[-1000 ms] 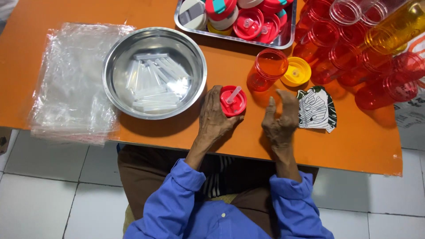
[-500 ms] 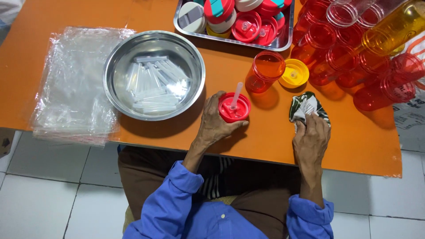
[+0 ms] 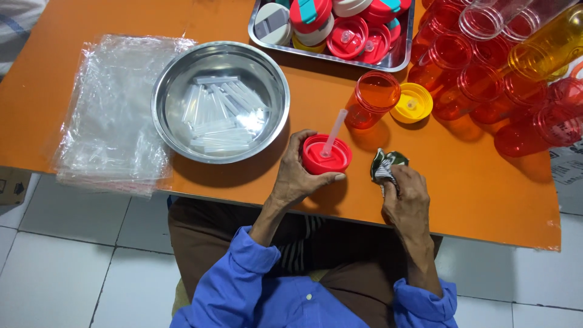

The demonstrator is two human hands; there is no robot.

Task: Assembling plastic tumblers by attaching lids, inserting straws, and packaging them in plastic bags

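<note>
The left hand (image 3: 297,176) curls in a grip while the right hand (image 3: 405,197), just right, is fisted.

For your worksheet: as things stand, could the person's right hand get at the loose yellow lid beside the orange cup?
Probably yes. The right hand grips a crumpled cloth, but bare orange table lies between it and the yellow lid, with nothing blocking; it would likely drop the cloth first.

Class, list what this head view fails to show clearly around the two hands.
- Red lid: underside hidden by the left hand.
- Crumpled cloth: lower part covered by the right hand.
- Tray: far side cut off by the top edge.
- Clear tubes in the steel bowl: count blurred by glare.
</note>
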